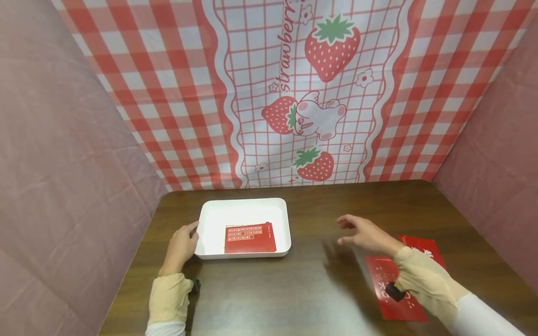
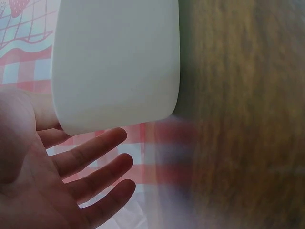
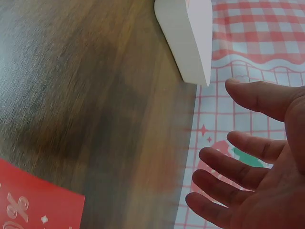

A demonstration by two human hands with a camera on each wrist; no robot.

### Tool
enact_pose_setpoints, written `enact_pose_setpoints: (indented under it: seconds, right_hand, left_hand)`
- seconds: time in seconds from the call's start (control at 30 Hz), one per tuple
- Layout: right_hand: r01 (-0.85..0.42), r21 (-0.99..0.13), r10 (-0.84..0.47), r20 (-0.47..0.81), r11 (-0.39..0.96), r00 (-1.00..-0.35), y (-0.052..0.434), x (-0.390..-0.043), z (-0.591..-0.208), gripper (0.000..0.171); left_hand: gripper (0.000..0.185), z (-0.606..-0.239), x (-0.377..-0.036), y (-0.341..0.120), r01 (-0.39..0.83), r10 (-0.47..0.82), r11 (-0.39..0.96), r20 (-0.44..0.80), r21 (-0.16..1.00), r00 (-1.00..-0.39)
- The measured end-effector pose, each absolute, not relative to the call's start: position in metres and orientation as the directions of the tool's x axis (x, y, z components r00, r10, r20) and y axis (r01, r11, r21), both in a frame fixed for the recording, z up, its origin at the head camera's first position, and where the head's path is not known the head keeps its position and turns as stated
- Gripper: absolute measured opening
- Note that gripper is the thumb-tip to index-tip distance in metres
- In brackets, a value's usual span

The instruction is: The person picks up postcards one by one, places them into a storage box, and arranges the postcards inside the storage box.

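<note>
In the head view a white tray point(image 1: 244, 211) lies on the brown table, with red printed cards point(image 1: 252, 245) inside near its front wall. My left hand point(image 1: 181, 245) is at the tray's left end, thumb and forefinger at the rim. In the left wrist view the tray wall point(image 2: 116, 62) hides those fingertips, while the other fingers stretch out loosely below it. My right hand point(image 1: 365, 235) hovers over the table right of the tray, fingers spread and holding nothing. Beneath the right forearm lie two red cards, the nearer red card point(image 1: 388, 305) and the farther red card point(image 1: 437, 254), both partly covered.
A strawberry-print checked cloth point(image 1: 277, 158) hangs behind the table's back edge. Pink cloth walls point(image 1: 84, 210) stand on both sides. Bare brown table point(image 1: 260, 298) shows in front of the tray and between it and the right-hand cards.
</note>
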State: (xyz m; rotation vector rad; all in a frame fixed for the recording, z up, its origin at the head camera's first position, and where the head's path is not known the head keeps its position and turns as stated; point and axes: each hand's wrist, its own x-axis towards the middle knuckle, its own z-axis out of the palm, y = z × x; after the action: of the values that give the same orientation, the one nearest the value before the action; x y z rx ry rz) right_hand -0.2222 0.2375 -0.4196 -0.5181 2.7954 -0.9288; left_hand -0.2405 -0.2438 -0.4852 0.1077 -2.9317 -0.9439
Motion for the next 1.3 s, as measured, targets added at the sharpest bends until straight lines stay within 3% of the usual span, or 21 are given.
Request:
enact_pose_setpoints:
  seconds: [0.87,1.3]
  right_hand:
    - [-0.32,-0.385,-0.389,-0.116,0.866,-0.914,0.274,-0.206,-0.434,0.075]
    - [-0.244,-0.325,-0.321,-0.21,0.914,-0.924,0.288,-0.197,-0.447,0.083]
  left_hand:
    - [0.045,-0.485,-0.238,-0.244,-0.02,-0.075,0.811,0.07,0.585,-0.995]
    - [0.045,-0.486,-0.238,-0.244,-0.021,-0.085,0.814,0.083,0.58,-0.993]
